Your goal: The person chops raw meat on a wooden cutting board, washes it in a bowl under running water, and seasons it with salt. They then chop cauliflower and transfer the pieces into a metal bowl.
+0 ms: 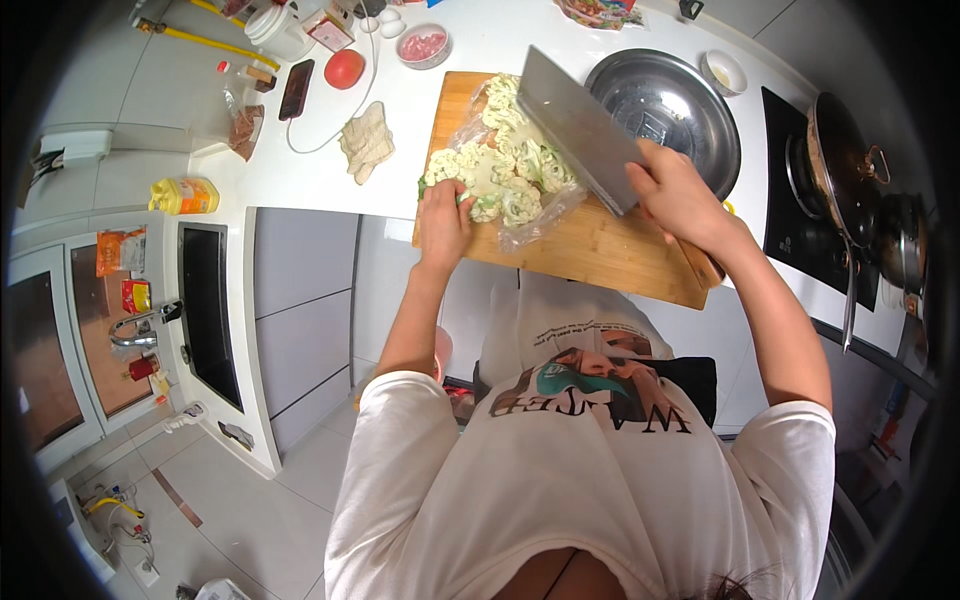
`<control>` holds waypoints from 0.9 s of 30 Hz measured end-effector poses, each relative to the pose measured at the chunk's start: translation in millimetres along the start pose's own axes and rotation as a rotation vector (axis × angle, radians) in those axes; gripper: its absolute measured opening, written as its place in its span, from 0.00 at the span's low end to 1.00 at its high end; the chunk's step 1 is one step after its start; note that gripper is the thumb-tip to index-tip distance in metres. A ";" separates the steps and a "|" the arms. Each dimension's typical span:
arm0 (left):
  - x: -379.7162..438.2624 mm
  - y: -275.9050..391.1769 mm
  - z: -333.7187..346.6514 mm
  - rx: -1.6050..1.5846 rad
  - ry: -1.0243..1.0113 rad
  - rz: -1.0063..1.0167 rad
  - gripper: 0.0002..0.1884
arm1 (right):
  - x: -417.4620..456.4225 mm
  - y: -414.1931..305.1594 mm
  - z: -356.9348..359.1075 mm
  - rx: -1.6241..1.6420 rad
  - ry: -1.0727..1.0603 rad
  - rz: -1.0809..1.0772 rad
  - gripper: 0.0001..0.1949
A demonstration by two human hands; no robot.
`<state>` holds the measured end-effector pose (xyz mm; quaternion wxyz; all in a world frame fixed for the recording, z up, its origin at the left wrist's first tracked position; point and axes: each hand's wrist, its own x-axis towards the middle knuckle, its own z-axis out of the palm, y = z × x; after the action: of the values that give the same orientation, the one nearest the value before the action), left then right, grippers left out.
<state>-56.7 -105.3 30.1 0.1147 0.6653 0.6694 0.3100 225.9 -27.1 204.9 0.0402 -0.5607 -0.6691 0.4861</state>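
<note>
My right hand [686, 195] grips a Chinese cleaver by its wooden handle [701, 262]. Its broad steel blade [574, 124] is tilted above the right part of the cauliflower, beside a steel basin. Cut cauliflower [517, 169] lies in a heap on a clear plastic bag [525, 229], which rests on a wooden cutting board [600, 251]. At the heap's near left edge, my left hand [444, 225] has its fingers curled over a cauliflower piece with green leaf; the fingertips are partly hidden.
The stainless steel basin [667, 112] stands behind the board, near an induction cooktop [795, 217] with a wok [847, 172]. Further left are a bowl of raw meat [424, 46], a tomato [345, 69], a cloth [367, 142] and a phone [297, 90] on a cable.
</note>
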 end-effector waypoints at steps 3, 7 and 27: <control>1.7 -0.1 1.9 -0.057 0.009 -0.048 0.09 | -31.6 14.6 -2.1 0.160 0.174 0.020 0.10; 19.4 4.7 -6.1 -0.221 -0.063 -0.197 0.08 | -74.0 66.8 -11.1 0.166 0.494 0.106 0.09; 37.6 49.0 9.4 0.483 -0.076 -0.140 0.30 | -47.5 216.0 77.6 -0.068 0.953 0.584 0.23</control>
<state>-14.6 -70.5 60.3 -0.0013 0.6367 0.7636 0.1071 350.6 -133.5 37.3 0.1836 -0.8815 -0.4091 0.1482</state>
